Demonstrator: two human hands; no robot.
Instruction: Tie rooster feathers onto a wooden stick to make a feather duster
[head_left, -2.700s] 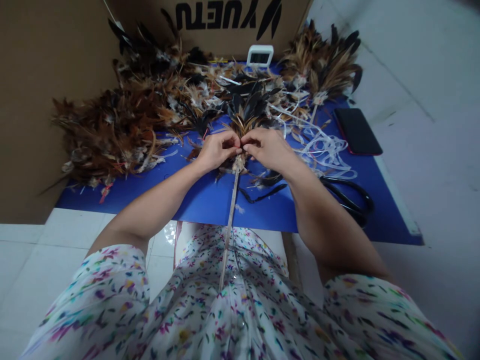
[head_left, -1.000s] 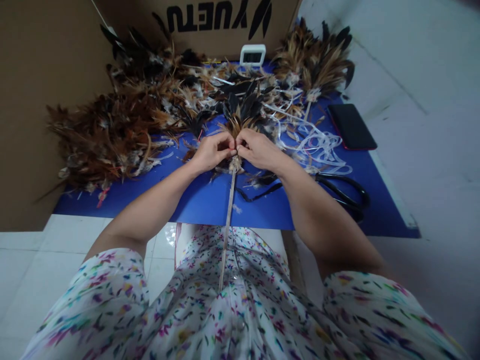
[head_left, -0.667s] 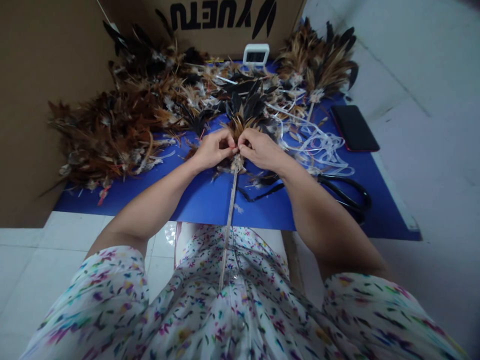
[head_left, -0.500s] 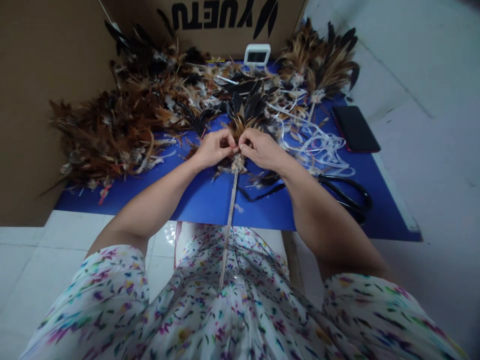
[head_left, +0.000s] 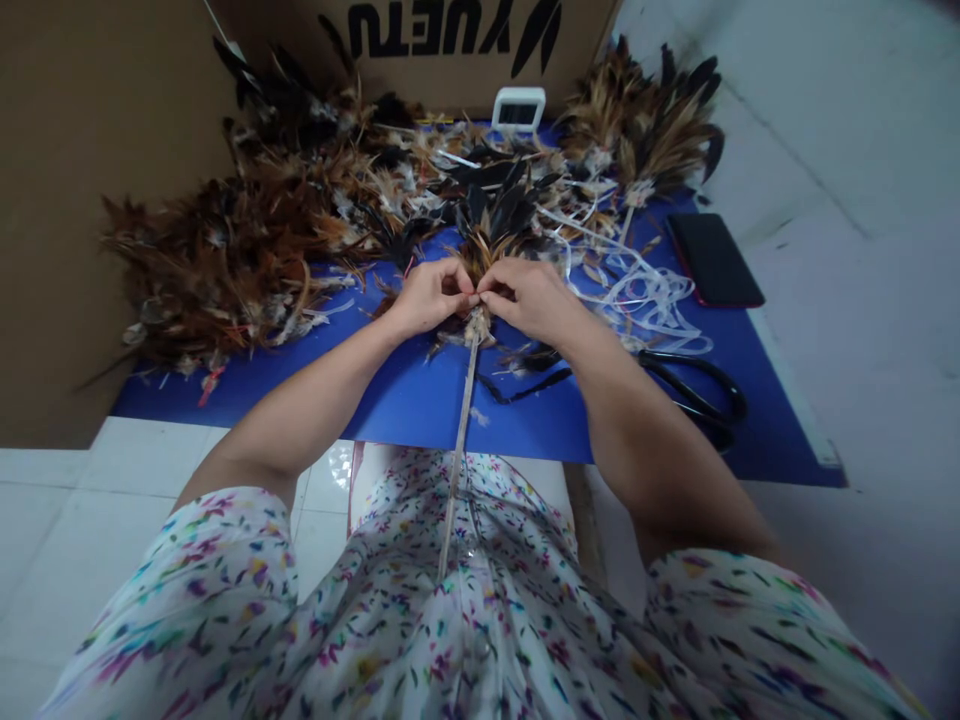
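Note:
A bundle of black and brown feathers (head_left: 499, 215) lies at the middle of the blue board, its tips pointing away from me. At its base, my left hand (head_left: 435, 295) and my right hand (head_left: 525, 295) meet with thumbs and forefingers pinched. What lies between the fingertips is too small to make out. Below the fingers is the fluffy pale base of the bundle. A thin pale strip (head_left: 463, 415) runs from that base over the board's near edge onto the floral clothing.
Brown feathers (head_left: 247, 240) are heaped at the left. Tangled white ribbon (head_left: 637, 290), a dark phone (head_left: 715, 260) and black-handled scissors (head_left: 697, 385) lie right. A small white display device (head_left: 518, 109) stands before a cardboard box (head_left: 450, 85). Another feather bundle (head_left: 652, 120) lies back right.
The fingertips of both hands have drawn slightly closer together at the bundle's base. The view has shifted very slightly; the other objects look unchanged.

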